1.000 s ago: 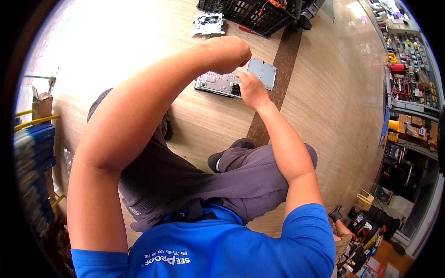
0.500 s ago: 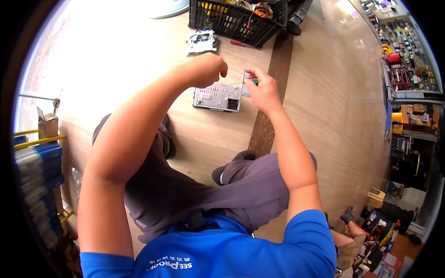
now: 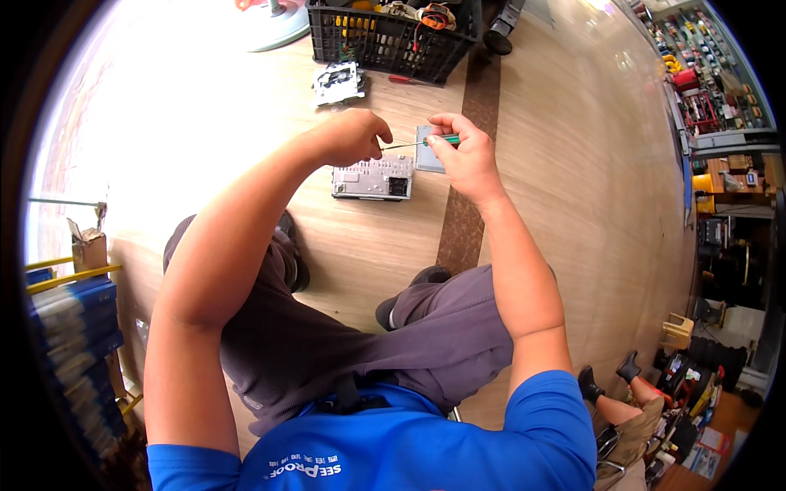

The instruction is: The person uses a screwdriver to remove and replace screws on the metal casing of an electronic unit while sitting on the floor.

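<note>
My right hand [image 3: 463,151] grips a screwdriver with a green handle [image 3: 450,140], its thin shaft pointing left. My left hand [image 3: 352,133] has curled fingers at the tip end of that shaft; whatever they hold there is too small to make out. Just below both hands a silver metal electronic unit [image 3: 368,180], with a black connector block at its right end, lies on the floor. A flat grey metal panel [image 3: 428,159] lies to the right of the unit, partly behind my right hand.
Beyond lie a silver mechanism [image 3: 336,83], a red screwdriver [image 3: 401,79], a black crate of parts [image 3: 377,45] and a round base [image 3: 278,41]. Blue stacked goods [image 3: 74,344] stand at left, cluttered shelves [image 3: 704,82] at right. Another person's legs [image 3: 622,409] show at lower right.
The green screwdriver now shows in my right hand, which has moved right and off the silver unit. My left fingers are now at the shaft's tip. The whole view has shifted slightly.
</note>
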`<state>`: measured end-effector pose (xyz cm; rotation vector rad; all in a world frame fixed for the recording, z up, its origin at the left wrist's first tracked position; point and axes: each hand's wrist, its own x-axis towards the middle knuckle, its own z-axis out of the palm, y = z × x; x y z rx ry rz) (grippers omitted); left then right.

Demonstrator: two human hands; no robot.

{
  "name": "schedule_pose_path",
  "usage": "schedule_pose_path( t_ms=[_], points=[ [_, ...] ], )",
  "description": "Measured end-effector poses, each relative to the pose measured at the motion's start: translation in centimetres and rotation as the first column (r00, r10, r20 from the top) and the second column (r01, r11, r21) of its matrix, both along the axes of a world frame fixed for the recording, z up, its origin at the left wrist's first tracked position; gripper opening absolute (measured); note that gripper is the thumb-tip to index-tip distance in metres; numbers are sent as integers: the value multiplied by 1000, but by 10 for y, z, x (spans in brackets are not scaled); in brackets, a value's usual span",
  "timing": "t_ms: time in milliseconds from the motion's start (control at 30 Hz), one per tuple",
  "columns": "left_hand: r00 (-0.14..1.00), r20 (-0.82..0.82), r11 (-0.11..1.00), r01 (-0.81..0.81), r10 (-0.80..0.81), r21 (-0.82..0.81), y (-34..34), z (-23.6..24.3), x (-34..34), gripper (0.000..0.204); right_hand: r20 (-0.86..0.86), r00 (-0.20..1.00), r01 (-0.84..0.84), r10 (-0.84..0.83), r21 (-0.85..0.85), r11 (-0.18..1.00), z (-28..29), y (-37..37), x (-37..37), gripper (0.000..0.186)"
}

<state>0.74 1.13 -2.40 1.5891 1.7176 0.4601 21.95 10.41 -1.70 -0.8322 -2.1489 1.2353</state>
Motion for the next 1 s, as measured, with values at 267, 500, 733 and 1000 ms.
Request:
schedule_pose_path(
  t_ms=[267,500,733,1000],
  points=[
    [1000,6,1000,5,-5,-10,1,-1,0,23,-3,1000,-8,8,-1,1000,3,-5,-4,26],
    [997,7,997,-77,77,-13,2,4,1,12,-53,998,17,-25,-139,990,-6,4,-4,22],
    [994,-7,994,-107,107,31,2,10,0,17,-273,952,-26,-139,-523,852,1,29,7,16],
    [965,207,987,-161,158,-1,2,32,12,31,-294,956,-215,7,-682,699,-10,14,-6,24]
  ],
)
